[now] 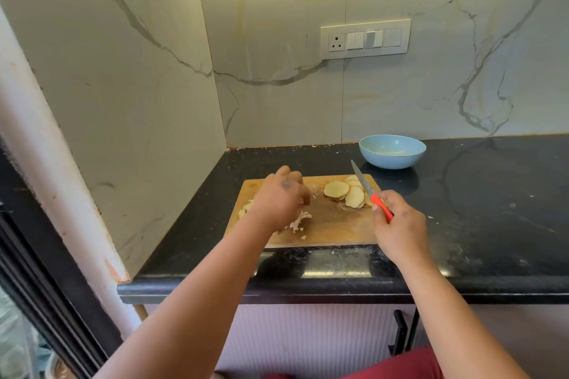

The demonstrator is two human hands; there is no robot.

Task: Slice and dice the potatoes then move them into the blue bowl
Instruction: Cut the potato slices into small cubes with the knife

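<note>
A wooden cutting board (pixel 332 224) lies on the black counter. Several round potato slices (pixel 348 192) are fanned out on its far right part. A heap of diced potato (pixel 297 221) lies on the left part, largely hidden under my left hand (pixel 280 197), which hovers over it with fingers curled downward; whether it holds pieces I cannot tell. My right hand (pixel 397 221) grips the orange handle of a knife (pixel 365 184), its blade pointing up and away over the slices. The blue bowl (pixel 392 151) stands behind the board to the right.
The black counter (pixel 480 209) runs off to the right and carries white crumbs. Marble walls close the corner on the left and behind. A switch panel (pixel 365 39) sits on the back wall. The counter's front edge runs just below the board.
</note>
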